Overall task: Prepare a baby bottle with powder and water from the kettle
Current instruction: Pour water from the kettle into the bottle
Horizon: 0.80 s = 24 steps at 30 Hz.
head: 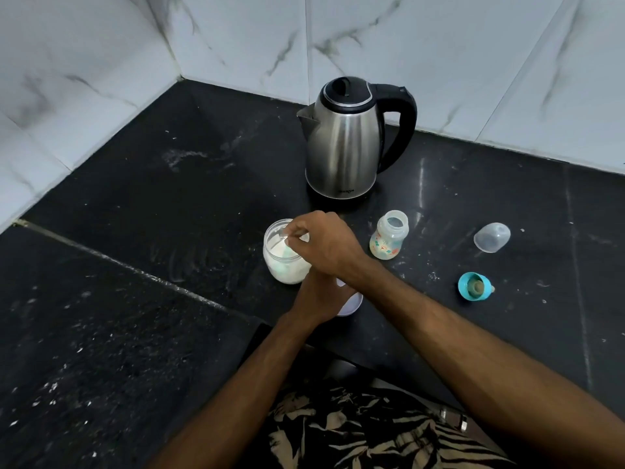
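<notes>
Patterned fabric in black and beige fills the lower edge of the view, with both forearms extending forward over it onto the black stone countertop. Left hand lies under the right wrist, beside the base of the powder jar; its fingers are hidden, so its grip cannot be determined. A white lid lies partly covered just right of it. Right hand reaches across to the jar mouth, fingertips pinching the handle of a scoop that dips into the white powder.

Baby bottle stands upright and uncapped just right of the right hand, apart from it. Kettle, steel with black lid and handle, stands behind the bottle near the marble-tiled wall, lid closed. Clear dome cap lies on its side well right of the bottle. Teal collar with nipple lies on its side nearer the countertop edge.
</notes>
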### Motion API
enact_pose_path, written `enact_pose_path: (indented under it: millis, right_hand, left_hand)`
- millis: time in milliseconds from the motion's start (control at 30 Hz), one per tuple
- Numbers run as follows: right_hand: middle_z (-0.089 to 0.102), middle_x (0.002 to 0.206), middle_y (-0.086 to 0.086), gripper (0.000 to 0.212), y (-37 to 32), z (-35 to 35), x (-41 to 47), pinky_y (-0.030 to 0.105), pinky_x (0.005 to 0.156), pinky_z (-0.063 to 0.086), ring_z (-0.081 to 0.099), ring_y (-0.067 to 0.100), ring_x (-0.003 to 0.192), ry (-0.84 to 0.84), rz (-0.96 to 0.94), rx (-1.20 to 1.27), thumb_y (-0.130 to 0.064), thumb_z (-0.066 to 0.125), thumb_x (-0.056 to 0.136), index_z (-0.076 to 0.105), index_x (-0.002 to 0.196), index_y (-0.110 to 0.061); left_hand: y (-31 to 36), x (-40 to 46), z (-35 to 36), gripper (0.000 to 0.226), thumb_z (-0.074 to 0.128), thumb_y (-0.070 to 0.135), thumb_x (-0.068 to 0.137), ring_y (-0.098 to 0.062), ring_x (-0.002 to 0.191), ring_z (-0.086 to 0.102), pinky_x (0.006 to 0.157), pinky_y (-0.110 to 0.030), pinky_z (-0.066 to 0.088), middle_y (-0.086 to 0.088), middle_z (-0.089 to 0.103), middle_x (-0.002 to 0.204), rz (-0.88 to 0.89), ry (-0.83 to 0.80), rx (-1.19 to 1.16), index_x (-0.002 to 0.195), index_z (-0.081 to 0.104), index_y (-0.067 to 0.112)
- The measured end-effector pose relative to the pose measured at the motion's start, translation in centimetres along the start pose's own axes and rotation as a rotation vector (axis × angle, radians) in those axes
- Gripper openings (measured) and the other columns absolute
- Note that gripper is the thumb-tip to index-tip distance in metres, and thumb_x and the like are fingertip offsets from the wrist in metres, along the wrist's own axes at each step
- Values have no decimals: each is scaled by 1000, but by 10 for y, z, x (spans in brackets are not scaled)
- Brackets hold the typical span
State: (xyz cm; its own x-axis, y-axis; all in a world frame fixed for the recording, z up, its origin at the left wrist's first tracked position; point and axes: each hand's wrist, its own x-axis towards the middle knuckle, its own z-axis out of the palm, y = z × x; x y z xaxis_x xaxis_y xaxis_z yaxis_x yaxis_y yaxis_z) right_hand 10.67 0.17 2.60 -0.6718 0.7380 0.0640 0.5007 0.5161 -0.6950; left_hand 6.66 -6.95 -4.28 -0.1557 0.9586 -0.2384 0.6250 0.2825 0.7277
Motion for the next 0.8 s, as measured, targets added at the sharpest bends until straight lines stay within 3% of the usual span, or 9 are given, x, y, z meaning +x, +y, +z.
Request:
enact_pose_path:
  millis: [133,233,367,500,667,800]
  right_hand:
    - [74,91,-9,11,3,-10,-1,21,68,47,57,0,70,68,-53,-4,-22,65,89,75,91,-18]
    - [70,80,-12,6,8,-25,-2,17,68,50,61,1,69,126,-47,72,-19,67,86,73,86,-18]
    - [69,75,-9,10,25,-51,-2,16,65,52,64,4,69,201,11,191,-25,72,86,73,84,-15]
    - [69,72,-5,15,51,-84,-1,18,61,50,62,4,63,275,108,336,-26,73,86,72,81,-12]
    - [66,77,9,12,89,-119,5,21,60,48,56,10,67,356,262,524,-14,70,88,72,90,-2]
    - [61,72,-3,15,112,-131,18,18,60,48,54,2,62,371,340,568,-11,70,87,68,101,-5]
  left_hand:
    - [3,3,-1,42,64,31,91,-23,118,56,96,-23,36,-12,62,125,-2,75,-45,122,56,3]
    - [7,9,-1,44,70,34,86,-14,109,57,86,-15,34,-4,63,120,30,127,-93,120,57,9]
    - [14,17,0,63,76,41,80,-8,113,54,92,-23,44,5,56,127,60,148,-224,132,47,20]
    - [18,23,2,72,79,41,77,-5,116,52,96,-23,43,7,55,128,85,178,-286,138,43,25]
    - [25,32,3,75,79,42,76,-5,117,51,96,-24,42,9,53,130,101,164,-284,139,40,28]
    - [32,39,7,80,81,44,73,-3,120,50,100,-25,42,8,52,134,117,167,-297,140,39,29]
